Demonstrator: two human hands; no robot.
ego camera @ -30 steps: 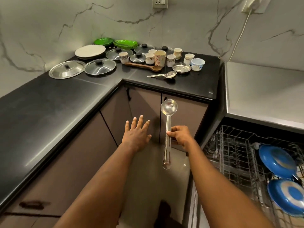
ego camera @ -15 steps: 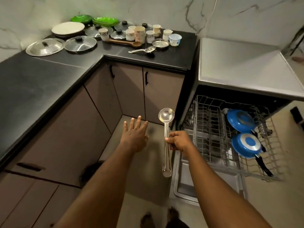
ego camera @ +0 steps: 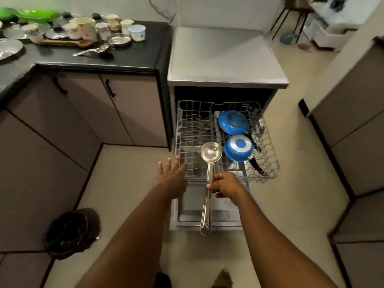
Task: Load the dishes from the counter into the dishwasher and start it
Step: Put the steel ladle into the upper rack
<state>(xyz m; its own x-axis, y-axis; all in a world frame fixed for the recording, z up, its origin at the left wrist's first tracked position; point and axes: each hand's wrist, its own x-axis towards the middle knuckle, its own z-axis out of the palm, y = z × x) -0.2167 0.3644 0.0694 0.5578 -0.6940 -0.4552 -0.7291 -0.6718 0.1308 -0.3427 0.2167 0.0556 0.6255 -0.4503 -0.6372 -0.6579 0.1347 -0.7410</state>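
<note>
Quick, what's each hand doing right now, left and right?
Left hand: open, fingers spread, holding nothing, over the rack's front left corner.
Right hand: fingers curled round the steel ladle, gripping its handle.

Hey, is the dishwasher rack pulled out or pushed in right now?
Pulled out. The rack extends forward over the lowered door, outside the dishwasher, with blue pans in it.

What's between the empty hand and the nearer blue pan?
In the head view, the ladle, held by the right hand, shows between the left hand and that blue pan.
</note>
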